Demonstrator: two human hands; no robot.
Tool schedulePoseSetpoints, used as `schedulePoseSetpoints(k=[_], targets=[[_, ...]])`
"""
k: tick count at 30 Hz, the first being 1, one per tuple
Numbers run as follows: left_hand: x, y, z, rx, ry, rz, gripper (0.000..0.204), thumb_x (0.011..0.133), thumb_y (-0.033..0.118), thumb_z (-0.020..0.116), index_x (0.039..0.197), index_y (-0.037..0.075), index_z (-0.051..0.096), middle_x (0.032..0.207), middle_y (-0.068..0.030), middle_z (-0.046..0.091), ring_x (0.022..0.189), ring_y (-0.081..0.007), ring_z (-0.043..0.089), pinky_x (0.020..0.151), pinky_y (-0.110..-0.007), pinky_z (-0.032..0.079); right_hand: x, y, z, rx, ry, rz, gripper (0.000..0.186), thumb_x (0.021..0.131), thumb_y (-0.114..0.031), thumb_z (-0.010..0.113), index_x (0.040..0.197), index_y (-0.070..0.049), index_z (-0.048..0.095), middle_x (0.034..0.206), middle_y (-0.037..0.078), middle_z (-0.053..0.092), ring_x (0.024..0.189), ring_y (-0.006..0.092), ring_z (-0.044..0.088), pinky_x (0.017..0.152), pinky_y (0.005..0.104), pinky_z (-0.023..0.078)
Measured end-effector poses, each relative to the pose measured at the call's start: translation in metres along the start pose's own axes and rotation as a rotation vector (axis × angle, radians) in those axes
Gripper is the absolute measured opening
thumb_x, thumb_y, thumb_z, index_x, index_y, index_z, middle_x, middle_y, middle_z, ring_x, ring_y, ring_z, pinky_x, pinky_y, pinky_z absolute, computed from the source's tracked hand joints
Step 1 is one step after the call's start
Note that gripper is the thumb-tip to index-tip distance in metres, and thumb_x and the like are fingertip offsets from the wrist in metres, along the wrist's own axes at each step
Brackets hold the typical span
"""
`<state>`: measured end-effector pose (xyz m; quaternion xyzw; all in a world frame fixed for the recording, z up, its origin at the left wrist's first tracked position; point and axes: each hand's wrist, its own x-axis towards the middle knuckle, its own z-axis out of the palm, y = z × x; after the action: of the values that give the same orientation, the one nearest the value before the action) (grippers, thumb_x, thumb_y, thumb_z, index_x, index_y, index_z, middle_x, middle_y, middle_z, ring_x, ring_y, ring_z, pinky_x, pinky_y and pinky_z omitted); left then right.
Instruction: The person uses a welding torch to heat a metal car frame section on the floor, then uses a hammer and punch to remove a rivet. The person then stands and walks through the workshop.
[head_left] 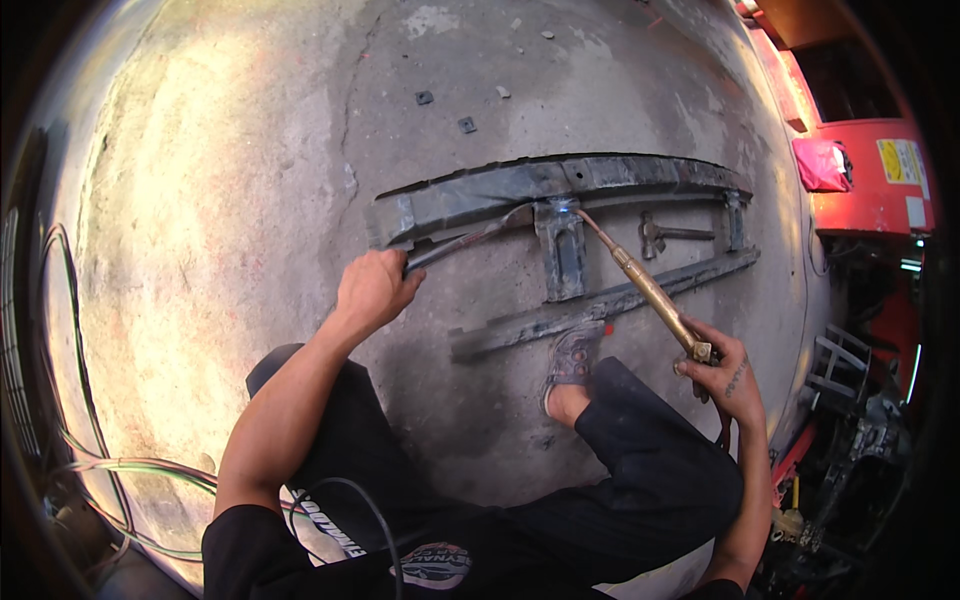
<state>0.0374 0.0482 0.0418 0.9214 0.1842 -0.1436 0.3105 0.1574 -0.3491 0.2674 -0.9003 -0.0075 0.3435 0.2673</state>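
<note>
My right hand [725, 375] is closed round the rear of a brass gas torch [650, 285]. A small bluish glow shows at the torch's thin tip, against the upper end of a short metal bracket [562, 258]. That bracket stands off a long, slightly curved dark metal beam [490, 195] lying on the floor. With my left hand [375, 285] I grip a long dark metal bar [465, 240]. Its flattened far end touches or lies very close to the bracket's top, just left of the flame; exact contact is unclear.
A hammer [652, 237] lies right of the bracket. Nearer me runs a narrow metal rail [610, 303], with my shoe [572, 365] beside it. Small metal pieces [466, 125] lie beyond the beam. Hoses [150, 465] trail at left; a red cabinet [870, 200] and metal parts [870, 440] line the right.
</note>
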Motion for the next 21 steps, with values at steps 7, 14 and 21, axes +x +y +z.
schedulePoseSetpoints(k=[7,14,21], targets=[[-0.004,0.006,-0.002,0.016,0.041,0.015,0.034,0.088,0.034,0.069,0.09,0.0,0.07,0.078,-0.0226,0.069,0.08,-0.0426,0.068,0.074,-0.052,0.052,-0.004,0.0,0.002,0.015,-0.009,0.009,0.061,0.08,-0.001,0.075,0.138,-0.004,0.06,0.07,-0.001,0.058,0.054,0.0071,0.052,0.049,0.0263,0.042],[-0.008,0.007,-0.008,0.056,0.1,0.041,0.034,0.089,0.034,0.069,0.087,0.0,0.067,0.077,-0.023,0.068,0.077,-0.0431,0.067,0.071,-0.053,0.052,-0.001,0.002,0.001,0.009,0.004,-0.015,0.06,0.08,-0.001,0.075,0.138,-0.003,0.06,0.069,-0.001,0.057,0.054,0.0072,0.053,0.049,0.0263,0.042],[-0.007,0.016,-0.018,0.075,0.215,0.107,0.03,0.09,0.031,0.069,0.086,0.001,0.064,0.072,-0.0214,0.066,0.073,-0.0416,0.066,0.066,-0.051,0.051,-0.001,0.001,0.0,0.026,0.0,-0.002,0.06,0.08,-0.001,0.075,0.138,-0.003,0.06,0.071,-0.001,0.057,0.055,0.0068,0.053,0.049,0.0257,0.043]])
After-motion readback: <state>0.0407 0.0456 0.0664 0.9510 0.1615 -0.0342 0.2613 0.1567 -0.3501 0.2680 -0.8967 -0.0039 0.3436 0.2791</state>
